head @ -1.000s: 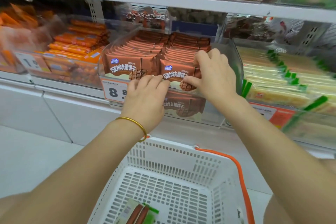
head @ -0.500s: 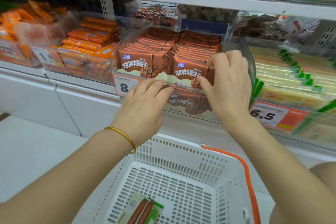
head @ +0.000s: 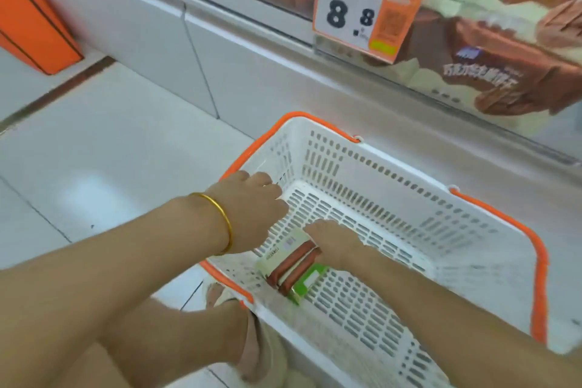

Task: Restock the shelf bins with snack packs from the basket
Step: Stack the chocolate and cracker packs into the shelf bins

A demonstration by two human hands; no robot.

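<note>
White floor tiles (head: 110, 151); right hand (head: 333, 242) grips green-white plastic snack pack (head: 302, 274), last I see in white slotted basket (head: 393, 186); left hand (head: 252, 208) beside grip, hold unclear. Nearly done.

Our two bare arms stretch forward and down, left grip (head: 252, 208) knuckles-up with fingers curled under, right grip (head: 337, 242) lower, just beside it, palm down.

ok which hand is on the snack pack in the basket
The right hand: it touches the green-and-white snack pack on the basket floor. The left hand, wearing the gold bangle, is up at the basket's side wall, off the pack.
</note>
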